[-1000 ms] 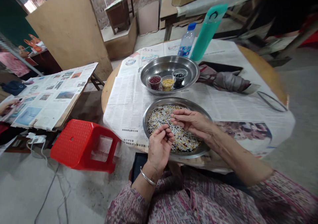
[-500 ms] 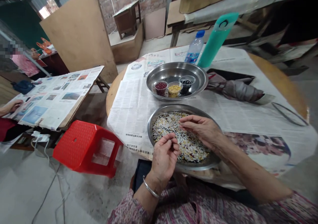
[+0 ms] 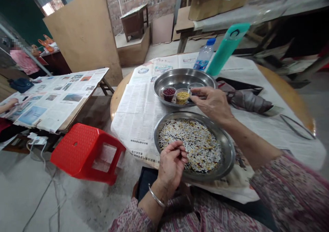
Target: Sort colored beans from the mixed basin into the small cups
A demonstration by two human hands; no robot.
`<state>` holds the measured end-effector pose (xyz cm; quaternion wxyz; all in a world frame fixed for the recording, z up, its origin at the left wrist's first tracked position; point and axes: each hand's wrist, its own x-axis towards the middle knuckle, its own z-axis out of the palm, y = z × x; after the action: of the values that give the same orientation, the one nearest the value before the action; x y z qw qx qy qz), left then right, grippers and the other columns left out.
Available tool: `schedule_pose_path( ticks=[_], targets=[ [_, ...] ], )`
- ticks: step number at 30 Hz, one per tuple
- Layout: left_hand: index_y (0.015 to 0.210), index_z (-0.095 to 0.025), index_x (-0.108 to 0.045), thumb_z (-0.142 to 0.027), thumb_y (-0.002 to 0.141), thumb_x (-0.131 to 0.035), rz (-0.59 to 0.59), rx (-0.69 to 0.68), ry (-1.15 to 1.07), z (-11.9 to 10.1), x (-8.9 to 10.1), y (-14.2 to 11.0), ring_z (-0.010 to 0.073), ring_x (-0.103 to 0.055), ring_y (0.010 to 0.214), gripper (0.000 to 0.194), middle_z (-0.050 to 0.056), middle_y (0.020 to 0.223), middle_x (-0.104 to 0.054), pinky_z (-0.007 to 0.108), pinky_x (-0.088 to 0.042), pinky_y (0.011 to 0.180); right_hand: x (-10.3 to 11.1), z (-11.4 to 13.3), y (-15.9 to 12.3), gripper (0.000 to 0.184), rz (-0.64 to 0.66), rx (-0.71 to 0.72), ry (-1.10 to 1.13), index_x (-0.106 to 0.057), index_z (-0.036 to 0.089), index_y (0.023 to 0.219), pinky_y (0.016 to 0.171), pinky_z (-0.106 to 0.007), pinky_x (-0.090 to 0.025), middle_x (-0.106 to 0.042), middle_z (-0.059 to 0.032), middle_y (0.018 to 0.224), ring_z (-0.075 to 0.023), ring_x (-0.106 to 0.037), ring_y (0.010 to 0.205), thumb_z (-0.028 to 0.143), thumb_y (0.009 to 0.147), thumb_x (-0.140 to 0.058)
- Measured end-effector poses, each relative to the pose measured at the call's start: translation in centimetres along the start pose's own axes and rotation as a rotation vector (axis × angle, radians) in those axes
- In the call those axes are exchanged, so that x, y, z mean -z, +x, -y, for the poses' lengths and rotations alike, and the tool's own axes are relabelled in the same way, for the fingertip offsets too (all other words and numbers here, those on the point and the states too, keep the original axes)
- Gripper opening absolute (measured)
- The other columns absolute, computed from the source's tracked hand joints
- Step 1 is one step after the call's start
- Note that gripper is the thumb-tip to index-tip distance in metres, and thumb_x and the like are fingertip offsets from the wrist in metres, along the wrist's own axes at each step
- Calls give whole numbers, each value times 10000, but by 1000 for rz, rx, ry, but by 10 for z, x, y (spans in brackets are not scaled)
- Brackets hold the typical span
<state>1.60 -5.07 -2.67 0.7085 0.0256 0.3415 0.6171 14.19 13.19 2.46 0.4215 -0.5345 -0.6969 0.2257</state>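
Note:
Closest to me is a steel basin (image 3: 229, 156) with a spread of mixed white, yellow and dark grains (image 3: 197, 139). My left hand (image 3: 172, 163) hovers over its near left edge, palm up, fingers curled together; whatever they hold is too small to see. Behind it a second steel basin (image 3: 159, 82) contains a cup of red beans (image 3: 169, 94), a cup of yellow beans (image 3: 182, 96) and a third clear cup (image 3: 194, 85), largely covered. Over that third cup my right hand (image 3: 214, 103) has its thumb and fingers pinched, their contents hidden.
Newspaper (image 3: 136, 115) covers the round table. A water bottle (image 3: 205, 55), a teal bottle (image 3: 228, 48) and a folded grey umbrella (image 3: 248, 100) stand or lie beyond the basins. A red stool (image 3: 77, 149) is at left, near another table (image 3: 59, 98) where a person's hand rests.
My right hand has moved from above the grains in the near basin up and away to the third cup in the far basin. The left hand stays nearly in place.

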Motion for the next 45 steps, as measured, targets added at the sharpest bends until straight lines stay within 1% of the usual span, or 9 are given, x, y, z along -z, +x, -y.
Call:
schedule_pose_path(
  ticks=[4, 7, 14, 20, 26, 31, 36, 43, 45],
  targets=[
    [890, -94, -688, -156, 693, -760, 8, 11, -8, -2, -2, -2, 75, -506, 650, 218, 34, 786, -587, 178, -354, 575, -13, -19, -40, 177, 244, 88, -41, -750, 193, 848, 697, -348, -520, -766, -78, 822, -222, -679, 716, 282, 818, -599],
    [886, -95, -690, -212, 733, -775, -11, 14, -8, -3, -4, -3, 76, -503, 652, 211, 35, 789, -581, 183, -369, 585, -28, -32, -59, 194, 394, 213, -131, -744, 198, 840, 739, -332, -512, -766, -68, 869, -210, -688, 764, 242, 844, -555],
    [889, -91, -700, -223, 736, -788, -3, 17, -19, -2, -3, -3, 75, -502, 657, 220, 33, 782, -580, 181, -369, 591, -53, -34, -64, 233, 464, 435, -539, -713, 173, 949, 732, -304, -465, -721, -110, 959, -223, -669, 876, 154, 915, -484],
    [884, -77, -709, -217, 720, -797, 9, 5, -41, -1, -1, -2, 73, -509, 657, 233, 39, 778, -584, 178, -369, 593, -58, -24, -67, 183, 488, 463, -729, -668, 162, 894, 639, -302, -389, -703, -126, 896, -226, -641, 799, 115, 889, -491],
    [885, -79, -714, -215, 739, -786, 30, 15, -53, 0, 0, -3, 71, -515, 656, 211, 37, 772, -582, 164, -389, 589, -51, -38, -74, 184, 399, 422, -681, -660, 167, 932, 615, -310, -357, -715, -122, 930, -239, -653, 820, 192, 913, -479],
    [883, -78, -715, -209, 744, -785, 30, 21, -63, -1, -1, -3, 72, -523, 670, 203, 41, 781, -587, 166, -412, 612, -38, -46, -71, 215, 280, 281, -523, -676, 201, 974, 649, -315, -411, -741, -83, 954, -220, -660, 775, 264, 910, -480],
    [886, -81, -712, -219, 732, -802, 32, 21, -51, -1, -1, -4, 73, -520, 666, 225, 38, 770, -592, 172, -406, 611, -41, -47, -64, 209, 297, 221, -360, -696, 198, 900, 704, -339, -465, -732, -84, 893, -226, -659, 761, 267, 854, -504],
    [927, -88, -722, -254, 806, -749, -32, -3, -97, 2, -2, 2, 98, -580, 703, 207, 59, 815, -635, 195, -444, 654, -31, -8, -57, 145, 188, 255, -139, -674, 215, 836, 654, -321, -470, -703, -54, 787, -189, -629, 682, 243, 810, -534],
    [943, -93, -726, -298, 868, -691, -63, -15, -124, 3, -4, 5, 132, -622, 778, 221, 85, 860, -664, 232, -482, 737, -18, 10, -57, 127, 255, 267, -59, -664, 217, 809, 597, -289, -449, -683, -31, 729, -158, -601, 629, 232, 808, -538]
  ],
)
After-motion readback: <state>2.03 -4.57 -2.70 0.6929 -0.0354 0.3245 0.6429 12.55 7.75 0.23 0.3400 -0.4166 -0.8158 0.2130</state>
